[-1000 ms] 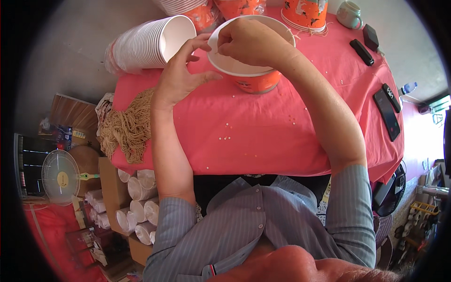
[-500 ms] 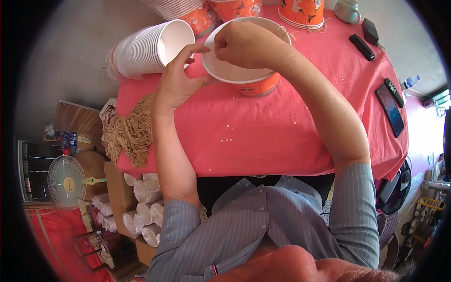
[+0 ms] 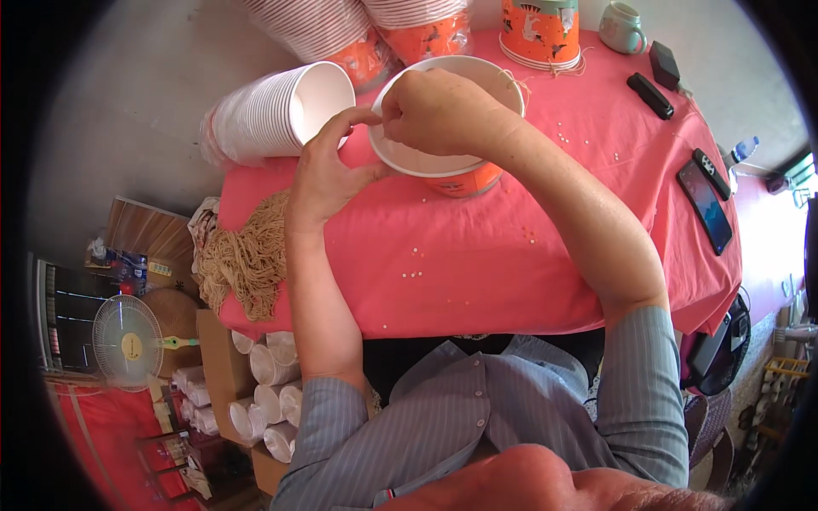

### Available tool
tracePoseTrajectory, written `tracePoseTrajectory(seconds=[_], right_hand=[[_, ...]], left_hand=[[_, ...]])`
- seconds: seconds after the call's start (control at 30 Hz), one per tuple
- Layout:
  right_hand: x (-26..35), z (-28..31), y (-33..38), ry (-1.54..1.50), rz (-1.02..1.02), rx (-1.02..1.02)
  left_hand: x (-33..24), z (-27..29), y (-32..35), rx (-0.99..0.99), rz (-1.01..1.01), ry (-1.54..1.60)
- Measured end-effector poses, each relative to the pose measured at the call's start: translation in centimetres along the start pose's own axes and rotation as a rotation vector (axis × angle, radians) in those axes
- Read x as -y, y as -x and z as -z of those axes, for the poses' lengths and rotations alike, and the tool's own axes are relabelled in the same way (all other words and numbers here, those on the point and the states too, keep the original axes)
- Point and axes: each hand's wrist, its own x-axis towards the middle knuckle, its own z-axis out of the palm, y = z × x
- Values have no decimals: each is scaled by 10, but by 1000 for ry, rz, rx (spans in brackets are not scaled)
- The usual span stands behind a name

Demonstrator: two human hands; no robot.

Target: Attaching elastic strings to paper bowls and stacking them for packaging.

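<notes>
A large orange paper bucket [image 3: 464, 183] with a white rim and white inside stands on the table in front of me. My left hand [image 3: 328, 175] is at its left side, forefinger on the rim and thumb against the outer wall. Over the bucket's mouth, my right hand [image 3: 439, 111] is closed in a pinch close to the left rim. Its fingertips are hidden, so what they hold cannot be made out. A thin tan string [image 3: 515, 83] loops over the right part of the rim.
Left lie nested white buckets [image 3: 281, 111] and a tan string heap [image 3: 251, 255]. Behind stand wrapped bucket stacks [image 3: 426, 30] and an upturned orange bucket [image 3: 538, 34] with string. A mug [image 3: 623, 27], black stapler-like object [image 3: 650, 95] and phone [image 3: 705, 207] are right. Small paper dots dot the red cloth [image 3: 477, 281].
The whole view has shifted, so the table things appear slightly lower. My left forefinger has come nearer my right hand at the rim. Both hands stay at the bucket's left side.
</notes>
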Motion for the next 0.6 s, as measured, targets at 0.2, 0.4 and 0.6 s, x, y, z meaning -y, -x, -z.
tracePoseTrajectory(seconds=[0.2,0.4,0.6], right_hand=[[4,1,1,7,3,4],[6,0,0,24,-4,14],[2,0,1,-36,-1,7]], left_hand=[[0,1,-1,6,18,10],[0,1,0,8,17,-12],[-4,1,0,13,48,-3]])
